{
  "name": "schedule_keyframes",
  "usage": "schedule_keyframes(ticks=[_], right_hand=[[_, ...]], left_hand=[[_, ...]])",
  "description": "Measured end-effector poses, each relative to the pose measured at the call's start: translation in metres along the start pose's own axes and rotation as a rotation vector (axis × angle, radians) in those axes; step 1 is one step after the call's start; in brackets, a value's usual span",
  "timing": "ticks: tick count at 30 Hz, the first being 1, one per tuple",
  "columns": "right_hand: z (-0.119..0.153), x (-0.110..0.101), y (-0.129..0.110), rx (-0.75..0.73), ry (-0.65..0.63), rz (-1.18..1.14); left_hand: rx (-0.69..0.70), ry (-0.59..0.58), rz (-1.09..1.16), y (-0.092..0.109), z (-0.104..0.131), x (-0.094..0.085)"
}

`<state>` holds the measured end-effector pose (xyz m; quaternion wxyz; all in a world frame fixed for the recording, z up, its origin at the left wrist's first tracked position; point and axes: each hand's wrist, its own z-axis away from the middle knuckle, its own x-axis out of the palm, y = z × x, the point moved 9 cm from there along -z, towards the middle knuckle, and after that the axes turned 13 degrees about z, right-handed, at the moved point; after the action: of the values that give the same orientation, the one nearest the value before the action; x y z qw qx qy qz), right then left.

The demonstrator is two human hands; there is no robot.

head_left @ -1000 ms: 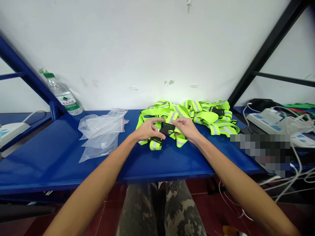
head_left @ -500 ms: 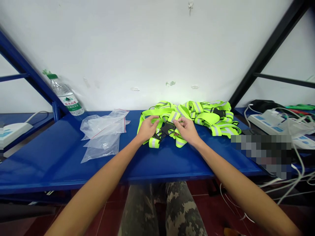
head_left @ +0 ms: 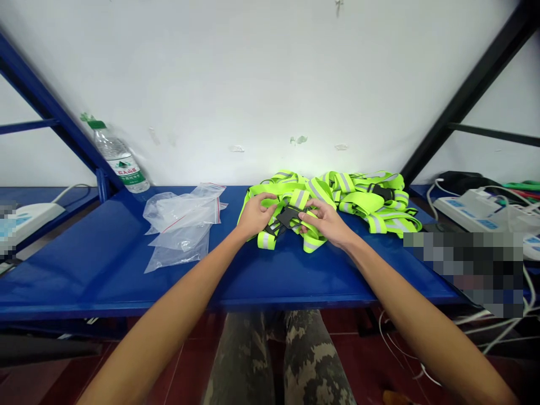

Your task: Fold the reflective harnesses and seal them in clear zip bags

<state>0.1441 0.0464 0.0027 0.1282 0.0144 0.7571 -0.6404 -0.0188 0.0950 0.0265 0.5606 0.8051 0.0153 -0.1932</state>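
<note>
Right grip: closed, thumb and fingers of the right hand [head_left: 327, 222] pinching the right side of the black buckle [head_left: 288, 217], close to the webbing.
Left grip: released, thumb and forefinger of the left hand [head_left: 254, 218] curved but parted, over the left end of the straps; the lower fingers are hidden.
Black buckle: between the two hands, among the straps, right of the middle of the blue table [head_left: 105, 242].
Straps: a loose heap of yellow-green straps [head_left: 320, 188] with silver-grey bands, running along the back edge toward the right edge; two loops hang forward below the hands, lying on the tabletop.
Second buckle: a black clip [head_left: 383, 192] in the right part of the heap.
Bags: clear plastic bags [head_left: 181, 216] overlapping in a loose pile, left of the straps and apart from them, red lines by their openings.
Bottle: clear bottle [head_left: 122, 163] with a green cap, tilted toward the wall [head_left: 211, 73], at the back left corner.
Right side: a white power strip [head_left: 468, 214] and cables past the right edge; a pixelated patch [head_left: 472, 270] hides what lies by the right front corner.
Near edge: camouflage trousers [head_left: 312, 360] below it.
</note>
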Motion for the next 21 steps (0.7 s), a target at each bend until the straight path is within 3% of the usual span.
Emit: schedule_keyframes(ticks=[6, 21], right_hand=[[0.001, 0.002, -0.001, -0.033, 0.035, 0.039], [0.003, 0.001, -0.002, -0.015, 0.112, 0.038]], left_hand=[[-0.008, 0.051, -0.011, 0.001, 0.001, -0.005], [-0.084, 0.226, 0.01, -0.02, 0.0, -0.016]])
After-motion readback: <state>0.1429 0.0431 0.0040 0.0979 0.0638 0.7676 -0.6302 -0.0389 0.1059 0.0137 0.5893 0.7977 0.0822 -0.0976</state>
